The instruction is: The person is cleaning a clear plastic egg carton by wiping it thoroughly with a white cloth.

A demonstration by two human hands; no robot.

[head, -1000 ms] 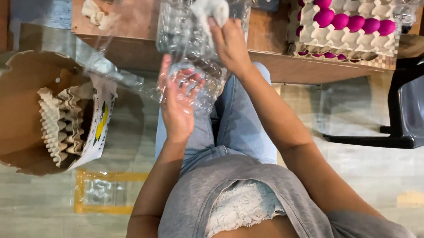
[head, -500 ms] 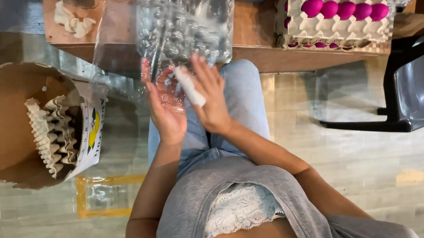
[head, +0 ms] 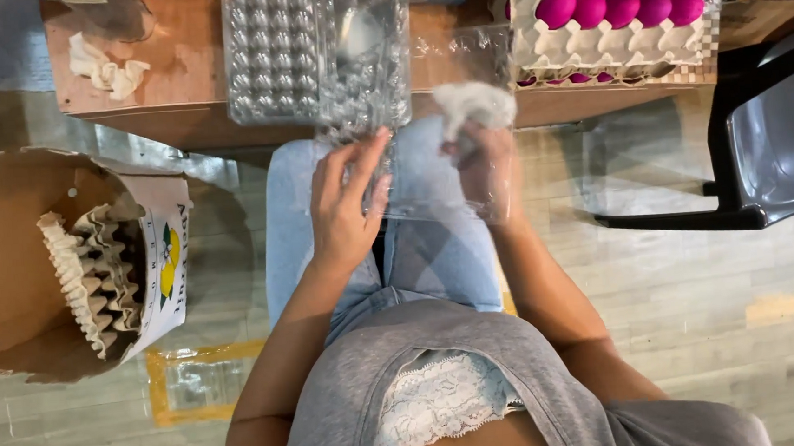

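The left hand (head: 345, 208) lies over the person's lap with fingers spread and fairly straight, its fingertips touching the near edge of a clear plastic tray (head: 427, 123); it presses rather than grips. The right hand (head: 486, 165) sits just at 3 o'clock from the left, seen through the clear plastic, with its fingers closed on a crumpled white cloth (head: 473, 106) held against the tray. The two hands are near each other but apart.

The tray spans from the lap up to the edge of the wooden surface (head: 191, 70) at 12 o'clock. On that surface, at 1 o'clock from the hands, stands an egg carton (head: 608, 45) with a row of pink eggs (head: 619, 7). At 10 o'clock lies a wad of tissue (head: 107, 71). At 9 o'clock, on the floor, a cardboard box (head: 10, 278) holds stacked pulp egg trays (head: 88, 272). A dark chair (head: 773, 141) stands at 3 o'clock.
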